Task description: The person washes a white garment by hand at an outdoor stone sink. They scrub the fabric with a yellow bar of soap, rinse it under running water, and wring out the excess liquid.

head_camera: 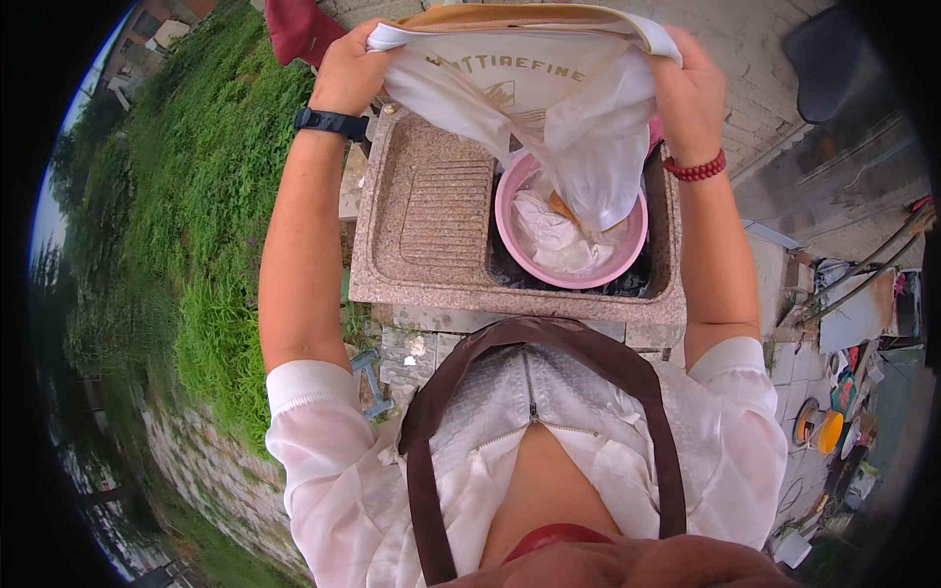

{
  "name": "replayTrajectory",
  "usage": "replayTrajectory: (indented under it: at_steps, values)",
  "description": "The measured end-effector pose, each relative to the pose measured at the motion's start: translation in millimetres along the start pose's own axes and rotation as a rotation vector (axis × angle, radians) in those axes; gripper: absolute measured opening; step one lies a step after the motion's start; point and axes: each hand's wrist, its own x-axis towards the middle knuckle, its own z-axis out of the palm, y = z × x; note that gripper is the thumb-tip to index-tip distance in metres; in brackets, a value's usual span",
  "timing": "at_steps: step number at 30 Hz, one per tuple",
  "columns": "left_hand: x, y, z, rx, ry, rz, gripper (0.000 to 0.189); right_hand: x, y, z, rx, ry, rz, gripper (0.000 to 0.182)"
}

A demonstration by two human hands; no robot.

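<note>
Between my raised hands hangs a wet white garment [599, 125] with tan trim and printed lettering. My left hand [351, 77] grips one end of its top edge, below a red cloth item [298, 33]. At the other end, my right hand [689, 110] holds the same edge. The garment's lower part drops into a pink plastic basin [507, 246]. White wet cloth [551, 235] lies in the basin, with a tan piece beside it. The basin stands in the dark bowl of a speckled stone sink [419, 288].
A ribbed drainboard [448, 209] forms the sink's left side. Green plants [198, 169] grow to the left. On the right are a yellow bucket [829, 432], poles [856, 268] and assorted clutter. A dark object [831, 62] is at the upper right.
</note>
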Motion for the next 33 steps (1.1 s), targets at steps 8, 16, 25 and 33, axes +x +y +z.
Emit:
replayTrajectory:
  at_steps: [8, 16, 25, 33]
  values:
    - [-124, -231, -109, 0.563, -0.271, -0.275, 0.043, -186, 36, 142, -0.147, -1.03, -0.187, 0.068]
    - [-224, -349, -61, 0.613, -0.36, -0.087, 0.06, -290, 116, 157, -0.478, -1.124, 0.373, 0.032]
    - [-237, -332, 0, 0.59, -0.45, 0.242, 0.044, -337, 142, 161, -0.569, -0.587, 0.457, 0.025]
    - [-244, -349, 7, 0.648, -0.424, 0.32, 0.043, -341, 151, 158, -0.817, -0.391, 0.298, 0.017]
